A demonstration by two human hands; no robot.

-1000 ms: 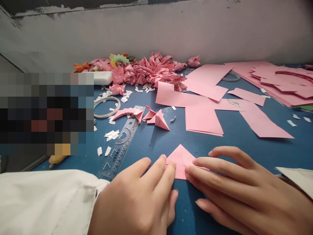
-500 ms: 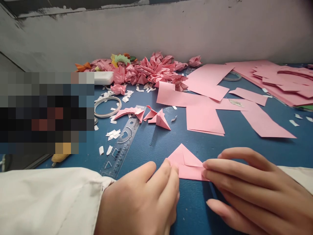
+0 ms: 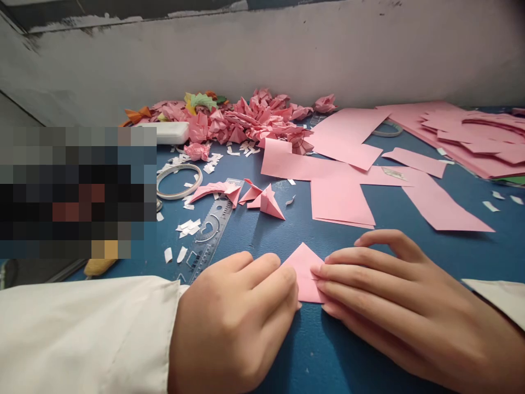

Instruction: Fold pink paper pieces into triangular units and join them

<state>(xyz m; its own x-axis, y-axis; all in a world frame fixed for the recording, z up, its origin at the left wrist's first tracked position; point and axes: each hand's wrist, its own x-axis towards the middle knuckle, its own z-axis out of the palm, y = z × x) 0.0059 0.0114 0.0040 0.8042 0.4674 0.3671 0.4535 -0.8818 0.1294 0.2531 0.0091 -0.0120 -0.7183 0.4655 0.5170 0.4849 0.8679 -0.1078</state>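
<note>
A small folded piece of pink paper (image 3: 305,282) lies on the blue table, its pointed corner toward the far side. My left hand (image 3: 241,317) is closed over its left edge, with the fingers curled and pressed together. On the right edge, my right hand (image 3: 394,301) presses and grips the paper with fingertips and thumb. Both hands cover the paper's side corners. Just beyond it sit folded pink paper pieces (image 3: 268,201) and a curved pink folded strip (image 3: 219,190), which lies across a clear plastic ruler (image 3: 211,224).
Pink paper sheets (image 3: 342,202) lie ahead on the right, with a larger stack (image 3: 471,137) behind. Crumpled pink paper (image 3: 262,120) is heaped against the wall. A tape roll (image 3: 179,181), white scraps (image 3: 188,227) and a yellow-handled tool (image 3: 99,266) are at left.
My right hand has slid left over the paper, and its thumb has come in to the near edge. My left hand's fingers have curled tighter on the left side.
</note>
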